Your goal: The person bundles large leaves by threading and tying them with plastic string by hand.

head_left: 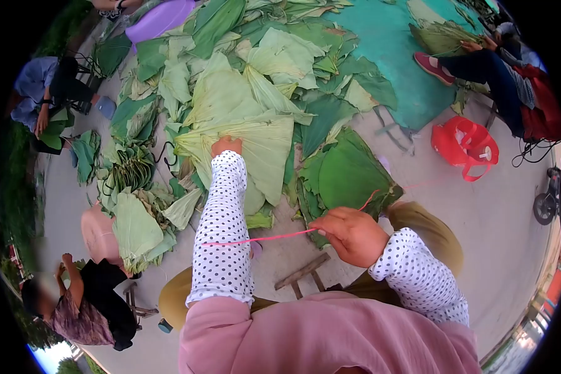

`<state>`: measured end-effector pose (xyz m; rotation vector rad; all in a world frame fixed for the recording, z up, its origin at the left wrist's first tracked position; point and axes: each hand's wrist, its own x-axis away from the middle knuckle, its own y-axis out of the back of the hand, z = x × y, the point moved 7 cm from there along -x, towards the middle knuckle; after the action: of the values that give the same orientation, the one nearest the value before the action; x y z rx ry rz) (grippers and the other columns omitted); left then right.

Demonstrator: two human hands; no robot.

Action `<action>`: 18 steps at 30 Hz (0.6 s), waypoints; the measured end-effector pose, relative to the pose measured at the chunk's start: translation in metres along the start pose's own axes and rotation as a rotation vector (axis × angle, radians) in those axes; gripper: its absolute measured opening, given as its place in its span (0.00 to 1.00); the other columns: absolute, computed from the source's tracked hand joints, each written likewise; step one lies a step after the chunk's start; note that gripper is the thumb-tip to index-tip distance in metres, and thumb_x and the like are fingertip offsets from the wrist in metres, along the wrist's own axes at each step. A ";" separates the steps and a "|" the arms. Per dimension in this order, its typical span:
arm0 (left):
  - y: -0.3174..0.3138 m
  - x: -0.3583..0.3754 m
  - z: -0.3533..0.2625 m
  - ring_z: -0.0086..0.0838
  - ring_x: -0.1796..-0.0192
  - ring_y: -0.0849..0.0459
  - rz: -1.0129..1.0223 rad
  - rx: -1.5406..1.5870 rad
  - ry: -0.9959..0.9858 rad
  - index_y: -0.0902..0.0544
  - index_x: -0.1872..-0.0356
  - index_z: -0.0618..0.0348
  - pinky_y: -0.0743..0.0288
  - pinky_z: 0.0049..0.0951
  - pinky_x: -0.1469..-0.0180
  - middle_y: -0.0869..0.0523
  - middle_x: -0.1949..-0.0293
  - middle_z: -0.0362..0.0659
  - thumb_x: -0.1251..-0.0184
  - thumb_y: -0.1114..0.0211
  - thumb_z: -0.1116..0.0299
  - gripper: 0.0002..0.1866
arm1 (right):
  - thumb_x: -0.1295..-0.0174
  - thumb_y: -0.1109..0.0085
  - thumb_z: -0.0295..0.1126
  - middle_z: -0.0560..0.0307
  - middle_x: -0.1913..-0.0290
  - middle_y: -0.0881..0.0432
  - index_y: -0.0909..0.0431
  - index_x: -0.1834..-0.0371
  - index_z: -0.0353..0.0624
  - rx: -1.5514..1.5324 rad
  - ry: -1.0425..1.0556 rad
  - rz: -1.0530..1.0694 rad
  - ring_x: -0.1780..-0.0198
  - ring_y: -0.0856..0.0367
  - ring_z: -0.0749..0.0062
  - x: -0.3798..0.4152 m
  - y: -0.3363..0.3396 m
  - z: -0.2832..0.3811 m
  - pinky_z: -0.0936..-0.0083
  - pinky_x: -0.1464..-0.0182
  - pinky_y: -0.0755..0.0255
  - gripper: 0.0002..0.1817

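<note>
My left hand [227, 146] reaches onto the pile of large green leaves [268, 143], its fingers curled at a pale leaf with fanned veins; whether it grips that leaf is hard to see. My right hand [350, 234] is closed in a pinch on a thin red string [265, 238]. One length of the string runs left over my left sleeve, and another part rises past the hand toward a stack of darker folded leaves [349, 174] by my right knee.
A red bag [464, 146] stands at the right. A purple basin [159, 22] lies at the back left, and a green sheet [411, 81] at the back right. Other people sit at the left and right. A wooden stool [302, 272] is between my knees.
</note>
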<state>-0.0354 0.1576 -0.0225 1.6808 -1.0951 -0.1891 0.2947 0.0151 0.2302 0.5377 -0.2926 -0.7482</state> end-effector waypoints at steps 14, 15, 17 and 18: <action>0.110 0.183 0.031 0.26 0.60 0.20 -0.073 1.652 -0.008 0.23 0.52 0.62 0.24 0.30 0.55 0.18 0.60 0.41 0.37 0.34 0.80 0.14 | 0.32 0.40 0.33 0.46 0.70 0.19 0.17 0.61 0.40 0.036 0.034 -0.267 0.68 0.19 0.50 0.030 0.012 0.020 0.62 0.65 0.26 0.08; 0.121 0.197 0.031 0.26 0.59 0.20 0.011 1.697 -0.086 0.23 0.52 0.61 0.24 0.30 0.55 0.17 0.60 0.41 0.36 0.35 0.80 0.12 | 0.32 0.40 0.33 0.46 0.70 0.19 0.17 0.61 0.40 0.028 0.051 -0.268 0.68 0.19 0.50 0.032 0.012 0.021 0.62 0.65 0.26 0.08; 0.140 0.217 0.038 0.28 0.56 0.19 0.062 1.666 -0.140 0.23 0.51 0.61 0.22 0.32 0.51 0.16 0.56 0.42 0.34 0.38 0.81 0.11 | 0.32 0.43 0.38 0.45 0.68 0.18 0.19 0.64 0.42 0.073 -0.032 -0.256 0.68 0.20 0.45 0.028 0.014 0.012 0.55 0.64 0.26 0.11; 0.146 0.229 0.038 0.30 0.54 0.18 0.063 1.670 -0.161 0.23 0.51 0.61 0.22 0.34 0.49 0.16 0.55 0.43 0.33 0.38 0.80 0.12 | 0.33 0.42 0.39 0.45 0.71 0.19 0.20 0.67 0.42 0.070 -0.016 -0.258 0.69 0.20 0.45 0.026 0.016 0.013 0.54 0.66 0.27 0.12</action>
<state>-0.0111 -0.0368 0.1688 3.0573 -1.5275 0.9080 0.3161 0.0017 0.2514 0.6432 -0.2675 -0.9955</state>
